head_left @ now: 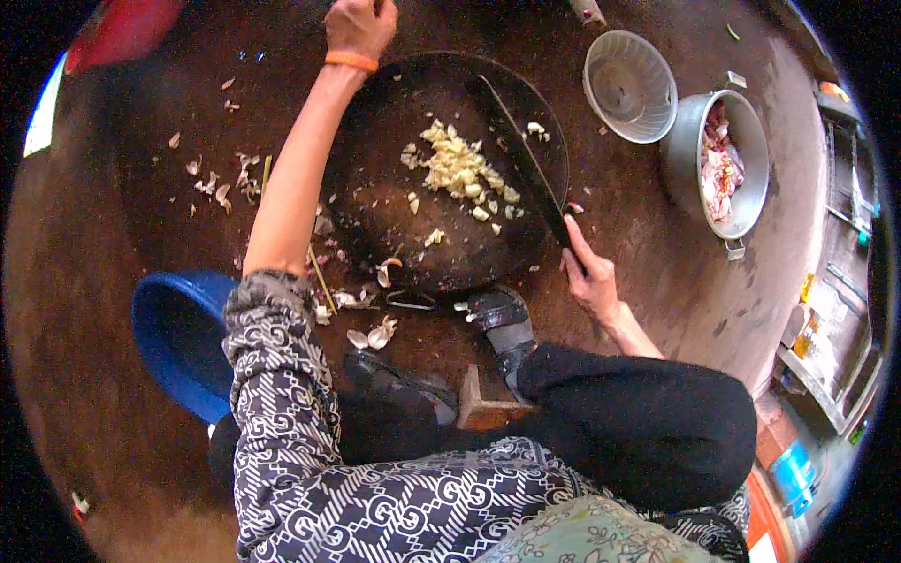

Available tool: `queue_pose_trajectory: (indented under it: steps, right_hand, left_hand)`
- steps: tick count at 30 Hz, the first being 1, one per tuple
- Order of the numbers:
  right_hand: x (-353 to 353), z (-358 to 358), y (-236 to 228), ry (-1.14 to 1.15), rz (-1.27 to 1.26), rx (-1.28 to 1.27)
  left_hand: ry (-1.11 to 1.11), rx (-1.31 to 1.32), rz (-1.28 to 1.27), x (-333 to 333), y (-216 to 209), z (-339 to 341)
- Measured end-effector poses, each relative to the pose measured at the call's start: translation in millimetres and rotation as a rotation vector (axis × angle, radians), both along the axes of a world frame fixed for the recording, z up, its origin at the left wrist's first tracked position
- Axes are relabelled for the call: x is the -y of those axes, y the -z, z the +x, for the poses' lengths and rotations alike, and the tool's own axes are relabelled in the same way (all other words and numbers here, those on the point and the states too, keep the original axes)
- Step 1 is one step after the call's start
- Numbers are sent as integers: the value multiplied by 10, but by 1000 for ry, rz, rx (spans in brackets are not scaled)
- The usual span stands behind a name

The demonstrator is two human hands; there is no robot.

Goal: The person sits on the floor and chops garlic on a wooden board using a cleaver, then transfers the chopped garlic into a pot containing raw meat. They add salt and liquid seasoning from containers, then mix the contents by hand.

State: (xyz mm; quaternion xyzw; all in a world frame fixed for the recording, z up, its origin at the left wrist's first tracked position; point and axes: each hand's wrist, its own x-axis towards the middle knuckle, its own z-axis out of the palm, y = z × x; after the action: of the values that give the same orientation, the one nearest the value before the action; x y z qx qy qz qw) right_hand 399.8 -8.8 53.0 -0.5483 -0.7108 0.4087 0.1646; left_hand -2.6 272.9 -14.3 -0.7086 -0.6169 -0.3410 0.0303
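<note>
Reading the round dark board as a clock face with twelve at the far edge, you have the chopped garlic, as it seems to be, loosely heaped near the middle. Your right hand is just off the rim at about four o'clock, fingers clamped on the handle of the knife, whose blade slants over the board with its tip toward half past twelve. Your left hand is out past eleven o'clock, well apart from the heap; its fingers run to the upper edge of the view, so I cannot tell whether they are together or gripping anything. The pieces look uneven, so a finer cut would probably call for gathering first: sweep in the strays at two, six and eight o'clock with the flat or spine of the blade, then work across the heap in short, even strokes. Hold that left hand clear of the edge, or curl its fingertips back if you steady the pile. Sweep inward, away from the papery skins lying outside the rim between six and seven, so none get mixed in. Mind your right shoe too, close by the rim near five o'clock: a dropped blade could land there.
</note>
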Motion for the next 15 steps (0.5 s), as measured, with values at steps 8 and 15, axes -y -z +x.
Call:
queue_pose_trajectory:
  steps: [8, 15]
  right_hand:
    - [-206, 202, 100, -57, 328, 66]
    - [-111, 208, 125, -201, 266, -19]
  left_hand:
    - [72, 307, 28, 1504, -27, 650]
    - [3, 450, -73, 2380, -169, 1077]
